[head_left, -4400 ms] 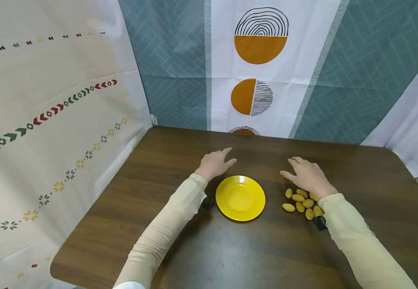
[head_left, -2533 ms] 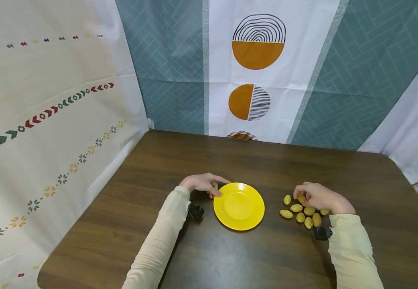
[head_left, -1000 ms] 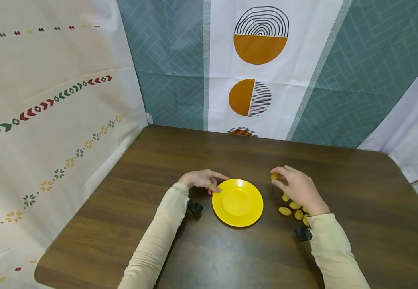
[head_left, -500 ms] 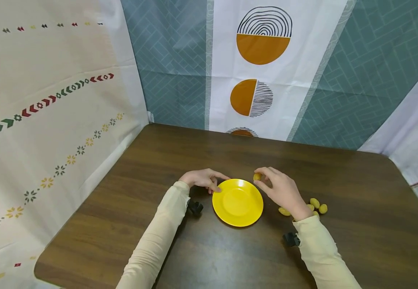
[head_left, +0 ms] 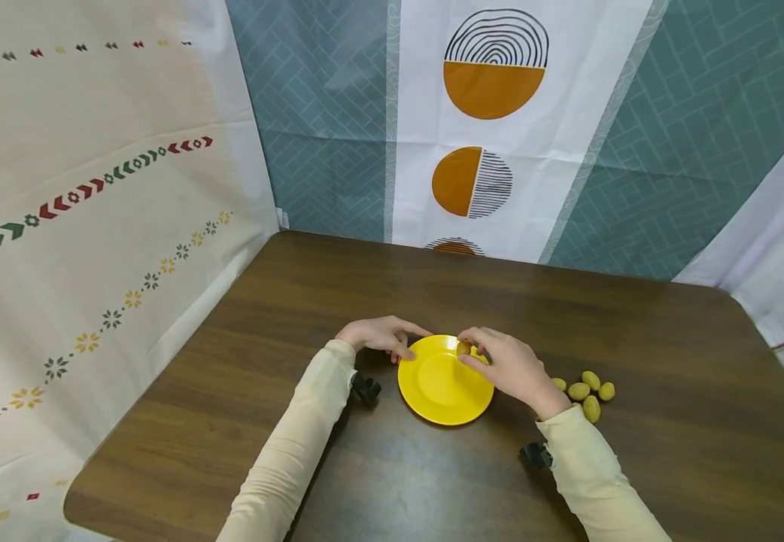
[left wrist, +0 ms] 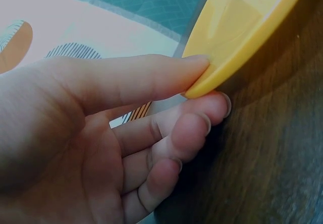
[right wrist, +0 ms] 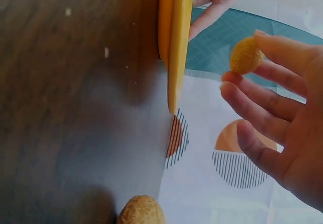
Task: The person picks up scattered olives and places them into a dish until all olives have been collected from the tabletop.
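Observation:
A round yellow plate (head_left: 442,388) lies on the brown table. At its upper left rim my left hand (head_left: 380,335) pinches the edge, thumb on top and a finger beneath, as the left wrist view shows on the hand (left wrist: 55,103). My right hand (head_left: 510,366) is over the plate's right side. Between thumb and fingertips it holds a small yellow-brown oval piece (right wrist: 246,56) with a rough, nut-like surface. In the right wrist view this piece hangs apart from the plate (right wrist: 179,42).
Several similar oval pieces (head_left: 578,391) lie in a cluster right of the plate, partly hidden by the right wrist. A table (head_left: 243,421) of dark wood surrounds them. Patterned cloths (head_left: 338,120) hang behind and at the left.
My left hand has come down and taken hold of the plate's rim. My right hand has picked an oval piece from the cluster and carried it left, over the plate.

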Demonstrator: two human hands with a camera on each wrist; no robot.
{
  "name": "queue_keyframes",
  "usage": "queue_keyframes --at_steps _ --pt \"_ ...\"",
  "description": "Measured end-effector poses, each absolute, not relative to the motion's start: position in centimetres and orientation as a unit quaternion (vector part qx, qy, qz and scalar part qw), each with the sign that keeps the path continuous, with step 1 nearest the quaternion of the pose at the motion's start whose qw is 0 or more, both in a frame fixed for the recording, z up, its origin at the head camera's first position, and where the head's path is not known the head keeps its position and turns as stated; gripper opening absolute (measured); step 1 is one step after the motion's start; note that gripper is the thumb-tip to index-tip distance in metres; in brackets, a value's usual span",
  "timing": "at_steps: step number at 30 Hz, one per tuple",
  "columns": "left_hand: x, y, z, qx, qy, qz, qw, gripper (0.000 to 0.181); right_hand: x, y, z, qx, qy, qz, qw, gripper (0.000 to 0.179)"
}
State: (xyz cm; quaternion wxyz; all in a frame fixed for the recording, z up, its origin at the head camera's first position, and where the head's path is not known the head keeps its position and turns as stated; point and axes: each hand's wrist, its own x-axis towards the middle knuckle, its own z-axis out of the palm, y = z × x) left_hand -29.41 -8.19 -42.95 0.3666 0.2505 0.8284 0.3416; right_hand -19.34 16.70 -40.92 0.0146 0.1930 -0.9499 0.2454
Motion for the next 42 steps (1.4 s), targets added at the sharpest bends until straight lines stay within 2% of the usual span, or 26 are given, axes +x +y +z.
queue_keyframes --at_steps 8,18,33,42 --pt "-29.7 -8.2 -42.8 0.265 0.825 0.342 0.363 0.058 -19.4 16.5 -41.1 0.233 -0.949 0.215 0.001 0.028" --pt "-29.8 -8.0 -42.8 0.264 0.826 0.335 0.368 0.057 -19.3 16.6 -41.5 0.232 -0.951 0.202 -0.045 0.032" --pt "-29.7 -8.0 -43.2 0.258 0.833 0.328 0.363 0.056 -19.4 17.6 -40.9 0.239 -0.948 0.198 -0.066 0.031" --pt "-29.6 -8.2 -43.2 0.258 0.831 0.332 0.365 0.056 -19.6 18.8 -40.0 0.215 -0.955 0.189 -0.076 0.038"
